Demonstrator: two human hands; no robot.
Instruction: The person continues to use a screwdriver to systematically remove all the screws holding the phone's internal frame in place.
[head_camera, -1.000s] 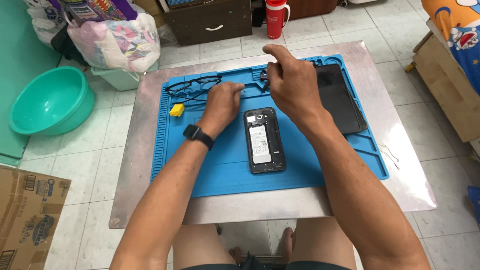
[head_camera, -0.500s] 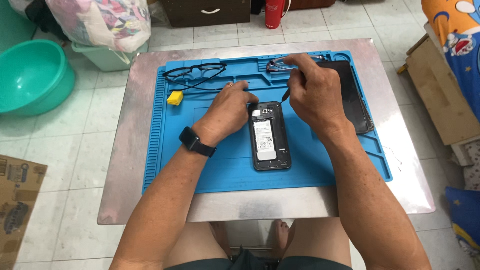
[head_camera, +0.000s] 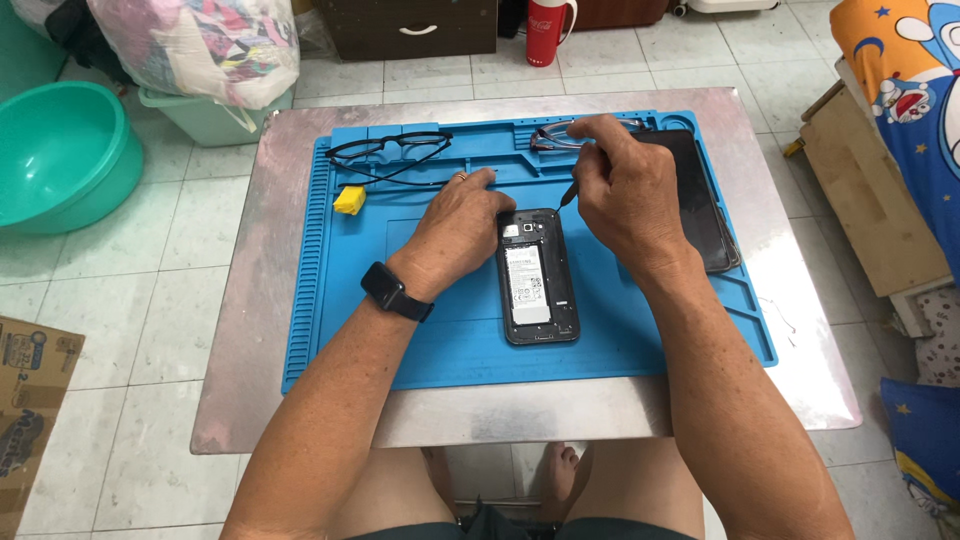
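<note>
- Two bare hands work over an opened phone that lies flat, back cover off, near the middle of a blue ridged mat on a brushed-metal tabletop.
- Left hand, with a ring on one finger and a black watch at the wrist, rests palm down on the mat, touching the phone's upper left edge; its grip is flat and spread, clamped on nothing.
- Right hand hovers just above the phone's top right corner, its grip pinched together around a thin dark tool whose tip points down toward the phone's upper edge.
- Phone's inside shows a pale rectangular battery label in a black frame, with a small round camera lens at the top.
- Right of the phone, partly under the right wrist, lies a glossy black slab, flat and rectangular.
- Black-rimmed glasses sit folded in the mat's upper left trays; a second pair lies behind the right hand, half hidden by it.
- Small yellow block sits on the mat, left of the left hand and well apart from the phone.
- Round the table on the tiled floor: a green plastic basin, a stuffed clear bag, a red mug, a cardboard box.
</note>
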